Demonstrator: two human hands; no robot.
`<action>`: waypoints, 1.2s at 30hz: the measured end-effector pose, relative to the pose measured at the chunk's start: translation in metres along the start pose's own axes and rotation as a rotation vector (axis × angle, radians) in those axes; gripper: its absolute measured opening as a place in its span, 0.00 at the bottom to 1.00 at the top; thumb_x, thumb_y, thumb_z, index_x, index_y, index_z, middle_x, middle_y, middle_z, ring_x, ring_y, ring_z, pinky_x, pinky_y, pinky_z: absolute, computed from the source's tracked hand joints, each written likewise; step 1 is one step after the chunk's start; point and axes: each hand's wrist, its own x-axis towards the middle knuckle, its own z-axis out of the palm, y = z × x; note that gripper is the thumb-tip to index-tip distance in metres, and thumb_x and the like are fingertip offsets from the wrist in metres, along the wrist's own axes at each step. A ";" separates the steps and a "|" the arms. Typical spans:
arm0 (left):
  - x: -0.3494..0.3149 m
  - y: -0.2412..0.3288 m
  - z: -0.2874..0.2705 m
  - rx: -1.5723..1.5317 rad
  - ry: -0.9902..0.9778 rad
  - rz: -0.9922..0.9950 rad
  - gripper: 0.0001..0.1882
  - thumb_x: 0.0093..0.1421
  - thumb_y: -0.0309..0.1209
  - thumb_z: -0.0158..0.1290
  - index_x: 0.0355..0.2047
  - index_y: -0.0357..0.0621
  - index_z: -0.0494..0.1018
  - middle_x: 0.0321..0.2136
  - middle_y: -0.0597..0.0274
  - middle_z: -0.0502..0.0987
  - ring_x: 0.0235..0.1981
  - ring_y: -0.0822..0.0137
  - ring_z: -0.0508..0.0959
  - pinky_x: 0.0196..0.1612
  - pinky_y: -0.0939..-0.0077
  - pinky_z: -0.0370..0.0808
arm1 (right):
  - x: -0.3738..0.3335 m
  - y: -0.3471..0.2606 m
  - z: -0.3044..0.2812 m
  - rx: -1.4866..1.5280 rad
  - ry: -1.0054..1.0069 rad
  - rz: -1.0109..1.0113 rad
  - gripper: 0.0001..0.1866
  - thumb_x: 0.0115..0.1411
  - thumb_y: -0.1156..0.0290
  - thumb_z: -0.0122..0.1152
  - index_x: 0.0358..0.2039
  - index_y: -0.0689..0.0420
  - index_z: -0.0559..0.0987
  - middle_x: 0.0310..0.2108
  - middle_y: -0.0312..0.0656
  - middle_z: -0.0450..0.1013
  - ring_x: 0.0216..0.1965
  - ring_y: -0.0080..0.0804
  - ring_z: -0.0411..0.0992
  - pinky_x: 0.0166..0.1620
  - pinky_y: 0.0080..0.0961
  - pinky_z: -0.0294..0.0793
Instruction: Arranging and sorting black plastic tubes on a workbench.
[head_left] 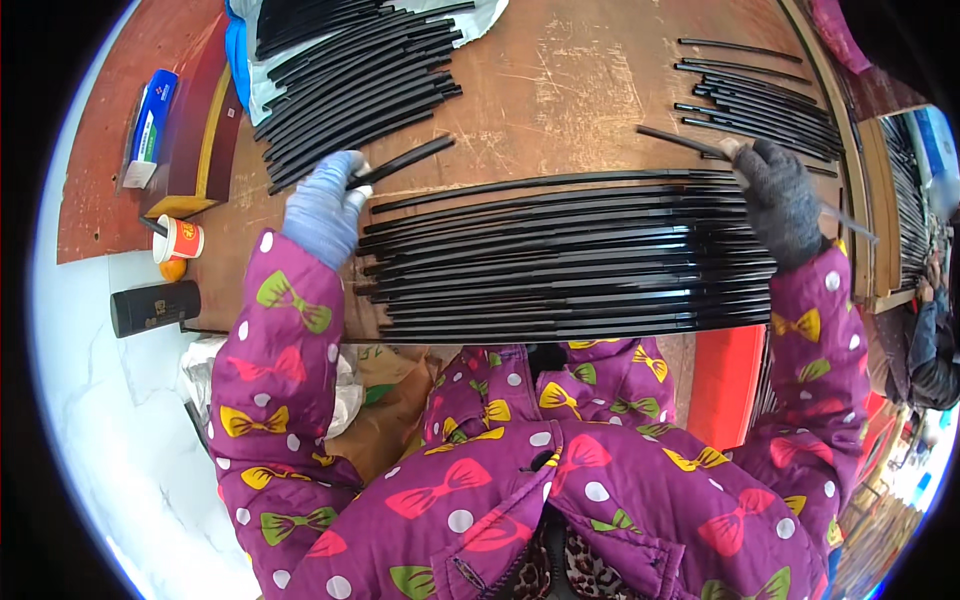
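Note:
My left hand (325,205), in a light blue-grey glove, is closed on a short black tube (412,156) that points up to the right. My right hand (782,200), in a dark grey glove with a bare fingertip showing, pinches a thin dark rod (672,137) whose tip juts out to the left. Between the hands, a wide row of long black rods (540,262) lies side by side along the near edge of the table. The right ends of the upper rods pass beside or under my right hand. Both sleeves are purple with bows and dots.
A heap of black tubes (360,100) lies at the far left, partly on a white sack (480,22). Thinner black rods (760,108) sit at the far right. At left are a paper cup (182,240), a black case (155,308) and a blue box (155,115). The wooden table (580,100) has a raised right edge.

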 end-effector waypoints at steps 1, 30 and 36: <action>-0.006 0.012 -0.001 -0.287 0.002 -0.067 0.15 0.51 0.18 0.51 0.42 0.40 0.69 0.33 0.58 0.74 0.33 0.68 0.74 0.38 0.77 0.71 | -0.002 -0.015 -0.006 0.194 0.001 0.001 0.15 0.49 0.78 0.53 0.40 0.54 0.73 0.31 0.46 0.70 0.31 0.45 0.70 0.34 0.34 0.70; -0.039 0.074 -0.018 -0.286 -0.086 0.263 0.13 0.50 0.27 0.55 0.37 0.37 0.74 0.30 0.51 0.76 0.32 0.57 0.77 0.36 0.72 0.72 | -0.023 -0.082 -0.016 0.342 0.176 -0.177 0.18 0.46 0.78 0.56 0.41 0.53 0.73 0.26 0.43 0.67 0.29 0.45 0.67 0.30 0.37 0.65; -0.047 0.073 -0.020 -0.255 -0.131 0.233 0.13 0.51 0.26 0.54 0.38 0.38 0.73 0.30 0.51 0.76 0.32 0.56 0.76 0.36 0.71 0.72 | -0.022 -0.077 -0.015 0.481 0.048 -0.157 0.13 0.50 0.76 0.55 0.38 0.54 0.74 0.27 0.46 0.69 0.30 0.46 0.68 0.30 0.37 0.67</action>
